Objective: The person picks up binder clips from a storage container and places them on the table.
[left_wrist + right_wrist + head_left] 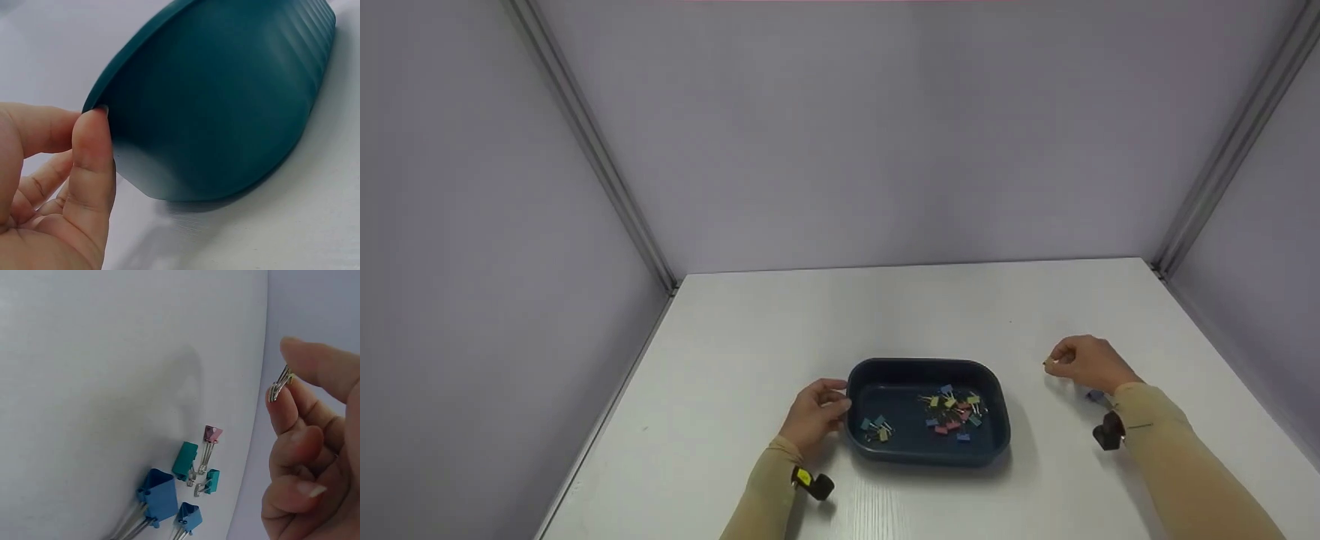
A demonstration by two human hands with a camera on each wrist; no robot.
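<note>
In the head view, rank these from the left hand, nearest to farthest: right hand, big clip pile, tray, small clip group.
1. Tray: its left end touches the left hand.
2. Small clip group: inside, left side.
3. Big clip pile: inside, right of centre.
4. Right hand: beyond the tray's right end.

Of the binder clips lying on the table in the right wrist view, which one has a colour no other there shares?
The pink clip: the others lying there are two teal clips and two blue clips.
</note>
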